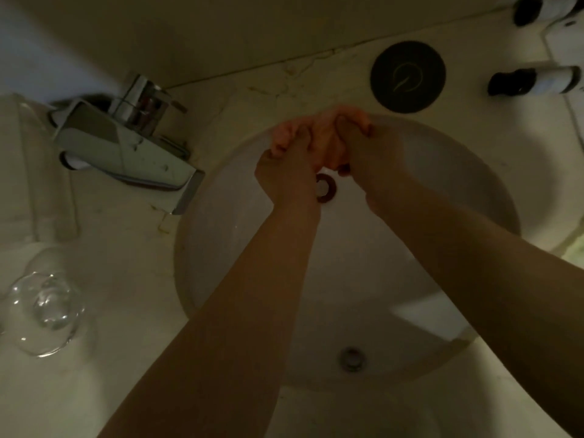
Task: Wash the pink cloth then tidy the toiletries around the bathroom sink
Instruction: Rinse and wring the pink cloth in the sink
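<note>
The pink cloth [322,134] is bunched into a wad over the far side of the white sink basin [221,248]. My left hand [286,167] grips its left end and my right hand [369,159] grips its right end, fingers curled round the fabric. Both forearms reach in from the bottom of the view. The cloth hangs just above the drain [325,188]. Two small dark-capped toiletry bottles [534,80] lie on their sides on the counter at the far right, a third [534,7] at the top right corner.
A chrome tap [132,147] juts toward the basin from the left. A folded white towel [28,172] lies at the far left and a clear glass [44,311] stands in front of it. A round dark disc [407,76] sits on the counter behind the basin.
</note>
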Motion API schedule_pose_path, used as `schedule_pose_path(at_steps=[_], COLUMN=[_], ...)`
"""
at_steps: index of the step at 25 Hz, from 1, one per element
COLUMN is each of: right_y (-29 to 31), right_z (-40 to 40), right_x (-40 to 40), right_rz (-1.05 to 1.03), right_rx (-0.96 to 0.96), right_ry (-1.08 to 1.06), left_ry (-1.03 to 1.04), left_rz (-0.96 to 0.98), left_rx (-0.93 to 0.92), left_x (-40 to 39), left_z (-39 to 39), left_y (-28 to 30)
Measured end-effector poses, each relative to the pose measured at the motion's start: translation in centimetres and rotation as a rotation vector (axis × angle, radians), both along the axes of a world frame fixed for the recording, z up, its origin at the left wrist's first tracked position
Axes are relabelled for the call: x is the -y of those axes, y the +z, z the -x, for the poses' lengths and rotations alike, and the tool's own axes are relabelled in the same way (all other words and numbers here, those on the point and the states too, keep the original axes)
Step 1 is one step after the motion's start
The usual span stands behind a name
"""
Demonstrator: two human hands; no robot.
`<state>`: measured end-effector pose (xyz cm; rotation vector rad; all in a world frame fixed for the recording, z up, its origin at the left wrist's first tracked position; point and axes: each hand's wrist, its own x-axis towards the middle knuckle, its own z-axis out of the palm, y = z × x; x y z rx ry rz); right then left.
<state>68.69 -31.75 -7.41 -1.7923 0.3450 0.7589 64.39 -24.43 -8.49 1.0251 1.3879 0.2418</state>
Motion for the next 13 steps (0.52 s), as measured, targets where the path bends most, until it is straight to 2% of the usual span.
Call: schedule_pose_path(at_steps=[4, 8, 10, 13], right_y=[-0.4, -0.8, -0.5, 0.3], right_z=[-0.3, -0.2, 0.1, 0.9], right_x=[2.4, 3.7, 2.9, -1.7], right_rz=[0.003, 0.037, 0.024, 0.044], right_rx=[-0.007, 0.026, 0.049, 0.098], right_ry=[-0.131, -0.117, -0.099, -0.023], left_ry=[-0.137, -0.200, -0.165, 0.002], left_rz=[0.092, 0.120, 0.114, 0.093], left_rx=[-0.013, 0.049, 0.076, 0.138], left_x=[1.4, 1.8, 1.4, -1.6], left_z=[-0.9, -0.8, -0.3, 1.7], left_y=[0.9, 0.2, 0.3, 0.3])
